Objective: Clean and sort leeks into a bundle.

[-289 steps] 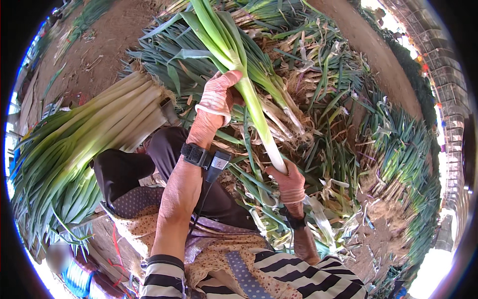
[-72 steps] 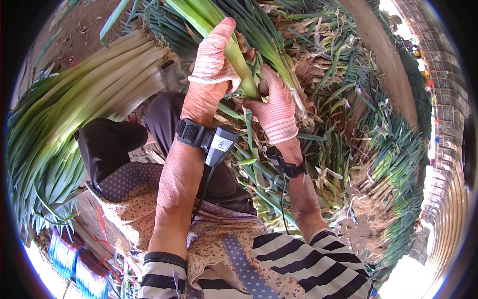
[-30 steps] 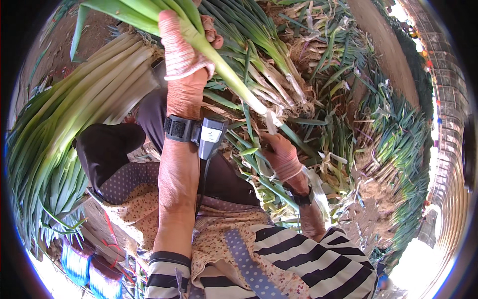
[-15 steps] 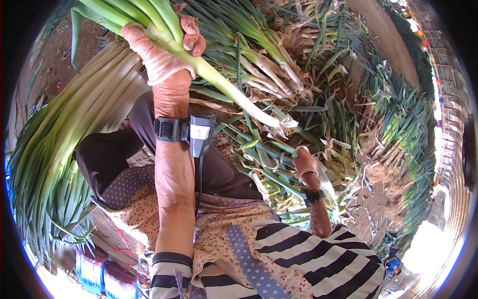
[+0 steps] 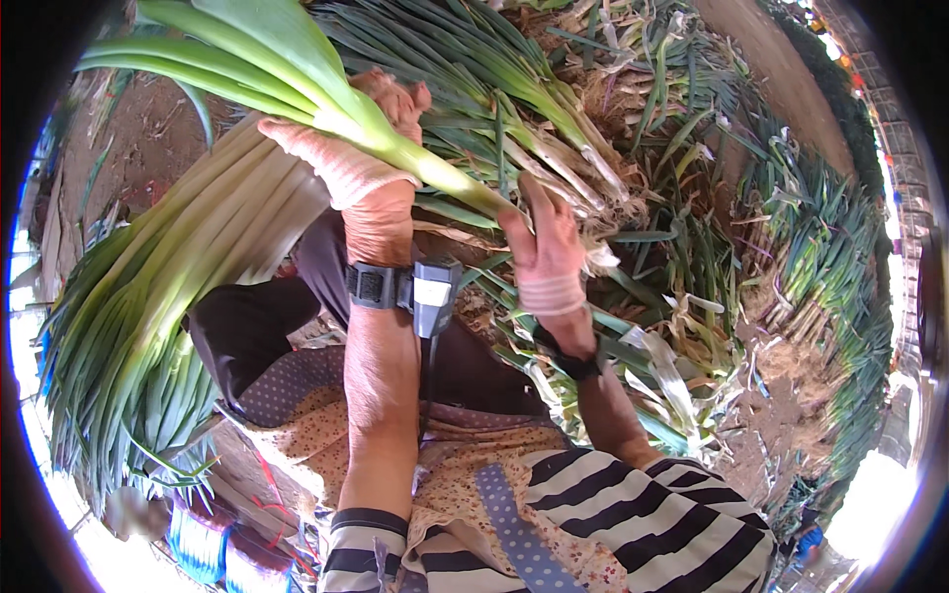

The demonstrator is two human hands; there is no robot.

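Note:
A thick green onion (image 5: pixel 435 168) lies slantwise in front of me, its broad leaves up to the left and its pale stem down to the right. My left hand (image 5: pixel 371 143), in a cut-off glove, cradles the stem below the leaves with the fingers curled up behind it. My right hand (image 5: pixel 544 247) grips the pale lower end, hiding part of it. By my left forearm rests a big bundle of cleaned green onions (image 5: pixel 198 227), white stems up and green tops hanging down. Beyond my hands is a pile of unpeeled green onions (image 5: pixel 474 69) with dirty roots.
Stripped leaves and peelings (image 5: pixel 662 366) litter the ground at the right. Farther right runs a long row of green onions (image 5: pixel 830 287) beside bare soil (image 5: pixel 776 366). Blue-wrapped bundles (image 5: pixel 198 544) stand at the lower left.
My right hand has come up from the peelings, where it gripped a leaf, to the stem's lower end. My left hand has shifted slightly right and down, the leaves swinging more level.

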